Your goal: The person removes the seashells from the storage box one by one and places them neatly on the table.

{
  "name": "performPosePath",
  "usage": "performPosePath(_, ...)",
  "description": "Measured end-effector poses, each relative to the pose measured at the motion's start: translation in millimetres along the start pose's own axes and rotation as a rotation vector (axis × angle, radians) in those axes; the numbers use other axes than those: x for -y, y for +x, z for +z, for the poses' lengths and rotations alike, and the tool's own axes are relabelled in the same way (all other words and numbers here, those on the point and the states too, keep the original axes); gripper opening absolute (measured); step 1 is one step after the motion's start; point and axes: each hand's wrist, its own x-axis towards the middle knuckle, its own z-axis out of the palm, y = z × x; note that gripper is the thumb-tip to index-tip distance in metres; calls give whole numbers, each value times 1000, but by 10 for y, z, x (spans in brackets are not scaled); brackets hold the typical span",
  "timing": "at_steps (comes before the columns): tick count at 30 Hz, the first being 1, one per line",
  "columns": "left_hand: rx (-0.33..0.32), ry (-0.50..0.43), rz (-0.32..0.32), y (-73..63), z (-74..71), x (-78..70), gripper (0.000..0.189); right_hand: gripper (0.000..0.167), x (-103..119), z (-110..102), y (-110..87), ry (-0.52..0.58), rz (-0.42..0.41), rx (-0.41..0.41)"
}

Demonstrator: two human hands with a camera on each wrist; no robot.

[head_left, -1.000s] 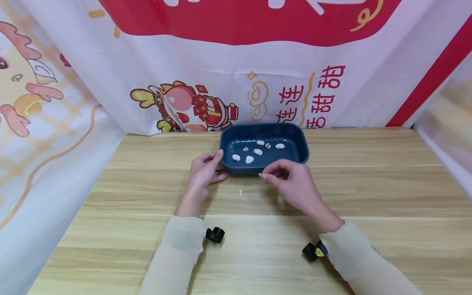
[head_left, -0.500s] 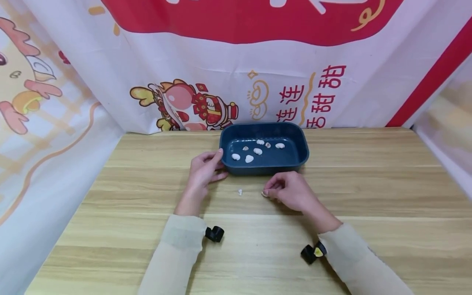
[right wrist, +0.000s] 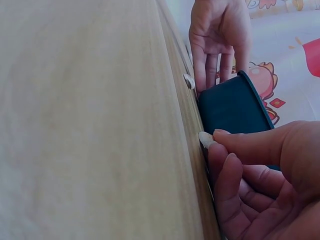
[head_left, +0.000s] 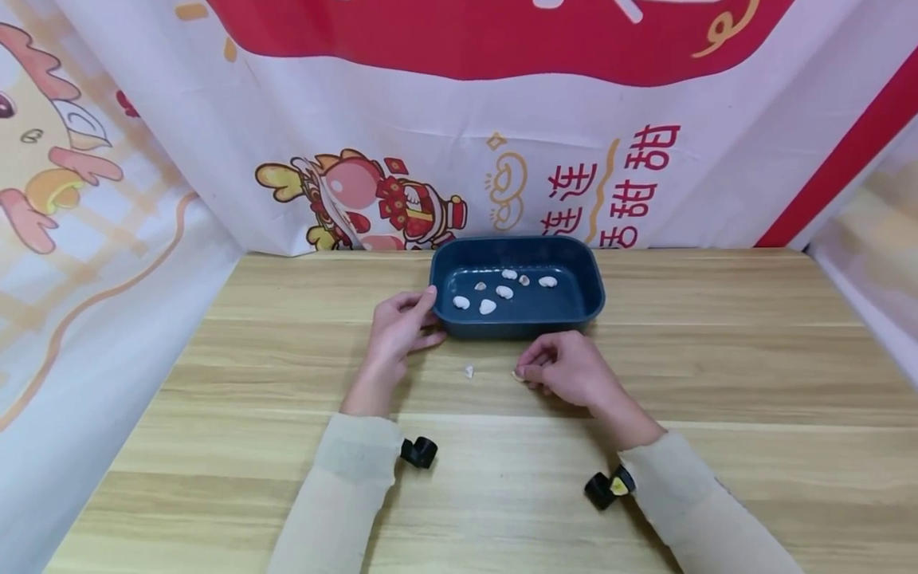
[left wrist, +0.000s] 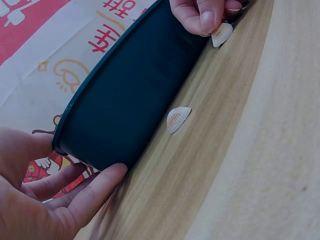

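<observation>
Right hand (head_left: 570, 368): thumb and fingertips pinch a shell (left wrist: 222, 36) at the table (head_left: 502, 518) (contact unclear), beside the tray (left wrist: 120, 90). Step in hand: apparently lifting or lowering this shell. Next move: probably calls for a firm edge grip. Shell: pale, tan-tinged, fan-shaped. Left hand (head_left: 397, 331): parted fingers touch the tray's end.

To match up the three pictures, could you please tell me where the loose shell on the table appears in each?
Head: shell below centre.
Left wrist: shell just right of centre.
Right wrist: shell above and right of centre.
Shared landmark: the tub, close by in all three.
</observation>
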Motion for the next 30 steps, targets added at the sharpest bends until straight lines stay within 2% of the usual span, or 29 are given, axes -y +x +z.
performPosePath(22,-6,2,-1,5,6,-8,43,9,-20,-14,24,-20,-6,-22)
performPosePath(30,-1,-1,-7,7,0,-11,44,8,-18,-15,31,-25,23,-30)
